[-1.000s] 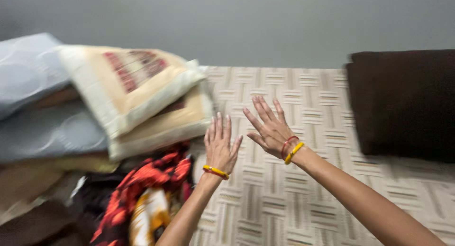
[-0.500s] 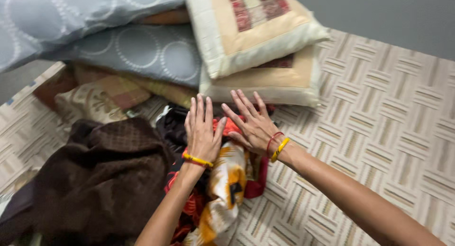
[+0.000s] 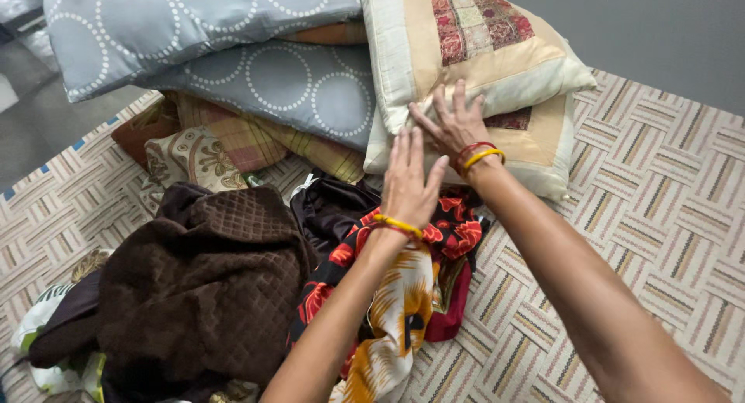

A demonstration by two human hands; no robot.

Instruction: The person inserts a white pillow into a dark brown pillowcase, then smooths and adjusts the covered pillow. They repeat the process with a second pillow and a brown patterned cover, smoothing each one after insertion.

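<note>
Reaching stage: my right hand [image 3: 454, 123] lay flat, fingers spread, on the front edge of the cream patchwork cushion [image 3: 466, 42], which topped a second cream cushion [image 3: 535, 151]. My left hand [image 3: 409, 182] hovered just below that cushion, fingers straight and close together, over the red floral cloth [image 3: 388, 294]. A grip on the cushion's edge seemed needed next.

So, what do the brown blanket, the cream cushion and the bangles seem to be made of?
Brown blanket: soft, matte plush fabric, probably fleece, with a quilted diamond pattern. Cream cushion: woven cloth with a slight sheen, maybe silk or satin, with a patchwork centre. Bangles: glossy yellow and red, perhaps plastic or glass.
</note>
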